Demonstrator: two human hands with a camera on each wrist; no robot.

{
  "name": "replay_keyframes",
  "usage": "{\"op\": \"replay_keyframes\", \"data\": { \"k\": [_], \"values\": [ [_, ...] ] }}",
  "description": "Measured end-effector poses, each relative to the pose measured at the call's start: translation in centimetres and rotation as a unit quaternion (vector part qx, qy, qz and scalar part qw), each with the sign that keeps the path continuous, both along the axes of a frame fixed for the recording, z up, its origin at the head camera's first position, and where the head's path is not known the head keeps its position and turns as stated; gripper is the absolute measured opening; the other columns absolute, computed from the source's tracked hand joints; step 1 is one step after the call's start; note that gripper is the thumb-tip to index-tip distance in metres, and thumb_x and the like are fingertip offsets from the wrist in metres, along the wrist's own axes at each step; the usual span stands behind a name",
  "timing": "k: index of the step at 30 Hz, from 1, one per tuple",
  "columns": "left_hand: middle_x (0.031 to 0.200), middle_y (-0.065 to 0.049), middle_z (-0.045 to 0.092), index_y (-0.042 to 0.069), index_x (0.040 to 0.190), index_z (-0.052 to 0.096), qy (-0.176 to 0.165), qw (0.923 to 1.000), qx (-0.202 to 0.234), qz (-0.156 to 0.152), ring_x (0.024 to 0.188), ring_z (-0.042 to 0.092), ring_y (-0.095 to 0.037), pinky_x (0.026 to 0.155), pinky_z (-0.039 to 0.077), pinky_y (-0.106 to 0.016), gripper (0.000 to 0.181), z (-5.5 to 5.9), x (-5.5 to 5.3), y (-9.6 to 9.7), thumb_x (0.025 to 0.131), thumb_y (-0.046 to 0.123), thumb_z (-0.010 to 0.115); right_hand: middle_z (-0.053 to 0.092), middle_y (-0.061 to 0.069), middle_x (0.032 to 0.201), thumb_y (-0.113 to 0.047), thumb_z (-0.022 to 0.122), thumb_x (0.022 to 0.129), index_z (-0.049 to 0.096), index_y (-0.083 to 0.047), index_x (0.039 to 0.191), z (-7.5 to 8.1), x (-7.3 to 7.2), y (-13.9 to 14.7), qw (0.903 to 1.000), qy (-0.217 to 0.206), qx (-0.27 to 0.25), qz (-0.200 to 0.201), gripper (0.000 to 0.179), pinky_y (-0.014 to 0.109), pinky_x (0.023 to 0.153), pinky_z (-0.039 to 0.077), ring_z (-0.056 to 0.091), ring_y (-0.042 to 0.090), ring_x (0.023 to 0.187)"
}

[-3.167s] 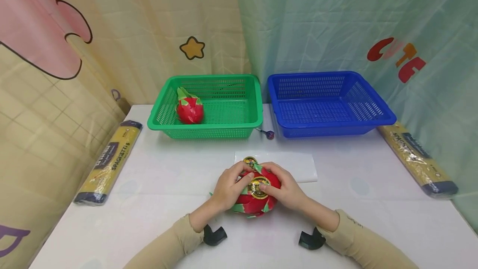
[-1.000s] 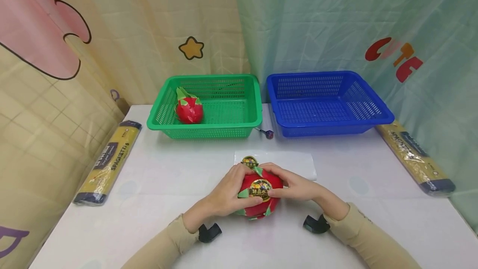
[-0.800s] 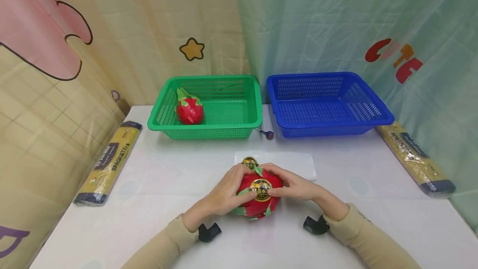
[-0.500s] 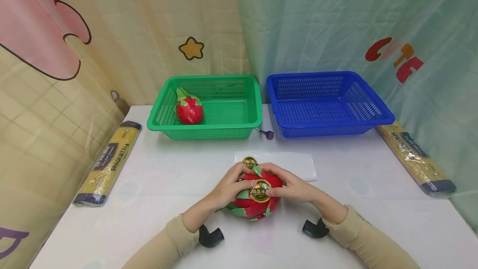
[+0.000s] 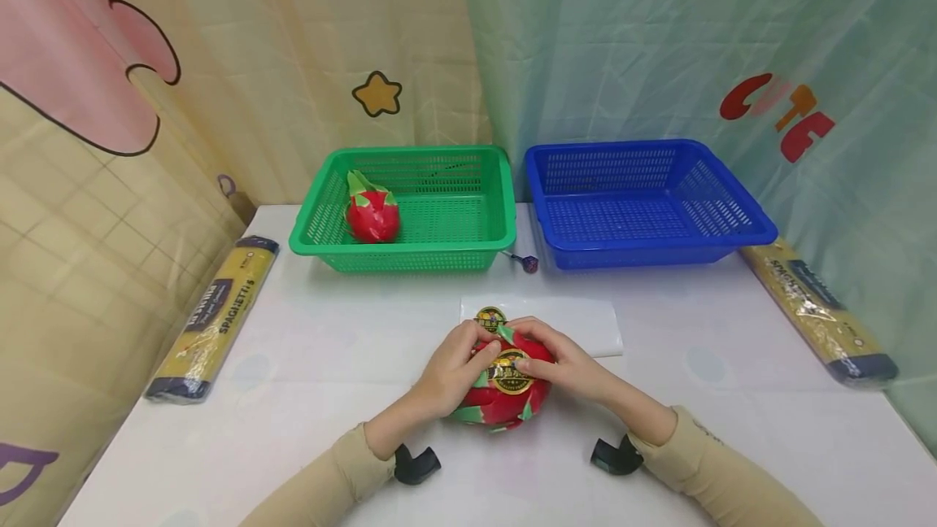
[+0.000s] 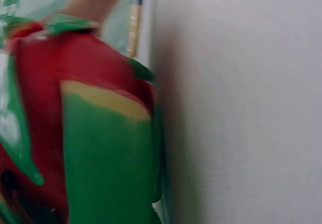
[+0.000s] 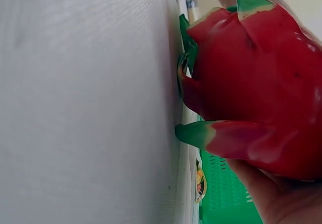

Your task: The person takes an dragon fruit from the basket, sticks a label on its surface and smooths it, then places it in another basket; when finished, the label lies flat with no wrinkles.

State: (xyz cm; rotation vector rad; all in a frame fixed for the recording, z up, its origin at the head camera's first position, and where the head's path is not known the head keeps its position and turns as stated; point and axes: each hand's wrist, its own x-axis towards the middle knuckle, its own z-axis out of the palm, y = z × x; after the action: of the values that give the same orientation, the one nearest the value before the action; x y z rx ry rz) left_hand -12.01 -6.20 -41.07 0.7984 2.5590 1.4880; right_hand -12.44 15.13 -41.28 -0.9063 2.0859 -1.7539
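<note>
A red dragon fruit [image 5: 505,407] with green scales is on the white table in front of me, between my two hands. On its upper side is a round black-and-gold sticker [image 5: 511,377]. My left hand [image 5: 448,372] grips the fruit's left side, its thumb at the sticker's edge. From the right my right hand [image 5: 567,364] holds it, the thumb tip on the sticker. Just behind lies a white sheet [image 5: 586,324] bearing another round sticker [image 5: 490,317]. Close up, the right wrist view shows the fruit's red skin [image 7: 256,78]; the left wrist view shows a broad green scale [image 6: 108,153].
At the back left a green basket [image 5: 403,249] contains another dragon fruit [image 5: 373,216]. A blue basket [image 5: 659,244] stands beside it, with a wrapped lollipop [image 5: 529,264] between them. Spaghetti packs lie along the left [image 5: 215,320] and right [image 5: 820,311] sides.
The left thumb has swung upward from below the sticker to its upper left edge. My right thumb has shifted slightly up over the sticker. The fruit stays in about the same place.
</note>
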Motion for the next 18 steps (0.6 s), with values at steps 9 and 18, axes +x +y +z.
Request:
{"op": "replay_keyframes", "data": {
  "k": [9,18],
  "values": [
    [0.094,0.010,0.049,0.018,0.105,0.048,0.093,0.9948,-0.041,-0.001,0.086,0.047,-0.005,0.067,0.045,-0.023,0.047,-0.6,0.4,0.0,0.077,0.048,0.069,0.048,0.014,0.129,-0.007,0.053,0.094,0.049,-0.003,0.127,0.0,0.1,-0.1,1.0000,0.009,0.000,-0.005,0.033,0.027,0.092,0.045,0.049,0.016,0.114],
    [0.098,0.011,0.048,0.016,0.106,0.046,0.112,0.9921,-0.055,-0.010,0.090,0.045,-0.003,0.067,0.044,-0.020,0.062,-0.6,0.6,0.2,0.066,0.051,0.078,0.062,0.009,0.101,-0.018,0.067,0.087,0.052,-0.007,0.110,0.8,0.8,-1.2,0.9928,-0.050,0.050,-0.097,0.029,0.029,0.075,0.052,0.061,0.020,0.088]
  ]
}}
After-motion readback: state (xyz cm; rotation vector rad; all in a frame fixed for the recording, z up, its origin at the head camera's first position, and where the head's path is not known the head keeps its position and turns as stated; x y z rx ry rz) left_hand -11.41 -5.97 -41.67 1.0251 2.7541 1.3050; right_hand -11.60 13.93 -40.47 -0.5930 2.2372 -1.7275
